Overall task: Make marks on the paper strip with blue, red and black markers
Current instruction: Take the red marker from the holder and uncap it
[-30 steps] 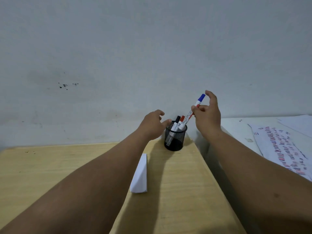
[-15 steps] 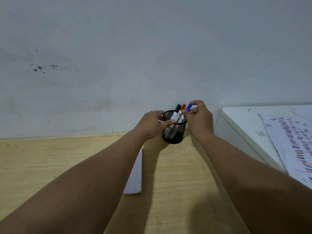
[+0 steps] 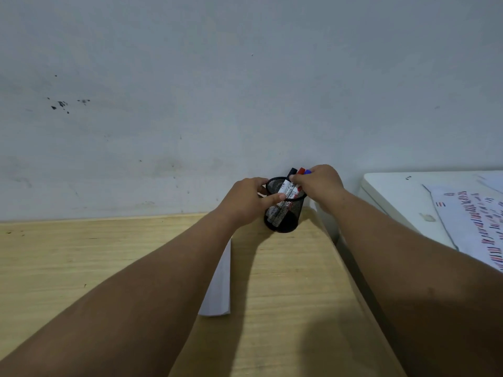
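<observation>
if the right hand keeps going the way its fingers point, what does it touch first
The right hand points left over the mesh cup, its fingertips already at the marker caps. Beyond those, probably the left hand gripping the cup's far rim, though depth is unclear.

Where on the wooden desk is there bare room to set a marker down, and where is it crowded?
Free: the broad light wooden desk left of the folded white paper strip, out to the wall; also the band between strip and the desk's right edge. Crowded: the far right corner, where left hand and right hand close around the black mesh pen cup.
</observation>
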